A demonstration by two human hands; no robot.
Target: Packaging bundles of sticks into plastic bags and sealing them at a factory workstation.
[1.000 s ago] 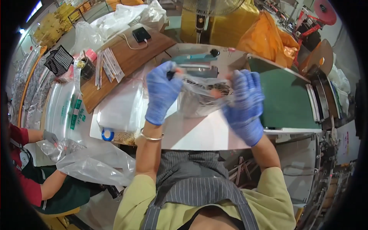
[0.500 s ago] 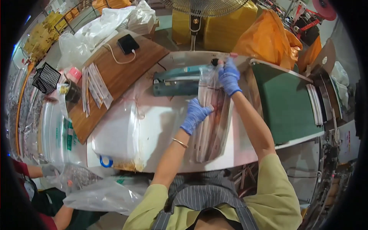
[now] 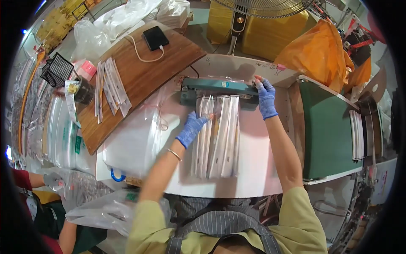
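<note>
A teal bag sealer (image 3: 220, 86) lies across the far part of the white worktable. The open end of a clear plastic bag (image 3: 216, 139) reaches its near edge, under the lowered arm. Inside the bag, several long, slim white packs lie side by side. My left hand (image 3: 193, 128) is closed on the bag's left edge near its top, thumb over the packs. At the right end of the sealer's arm, my right hand (image 3: 266, 99) is closed round the handle, which the fingers mostly hide. Both hands wear blue finger wraps with bare fingertips.
A stack of clear bags (image 3: 131, 144) lies left of my left arm. The brown board (image 3: 169, 55) beyond carries a phone (image 3: 155, 38) and slim packs (image 3: 114, 86). A green panel (image 3: 327, 131) stands at right. At lower left, another person's hand (image 3: 53, 181) touches plastic film.
The bag has moved left and straightened in front of the sealer. The sealer's arm has come down with my right hand at its end. My head view has shifted slightly.
</note>
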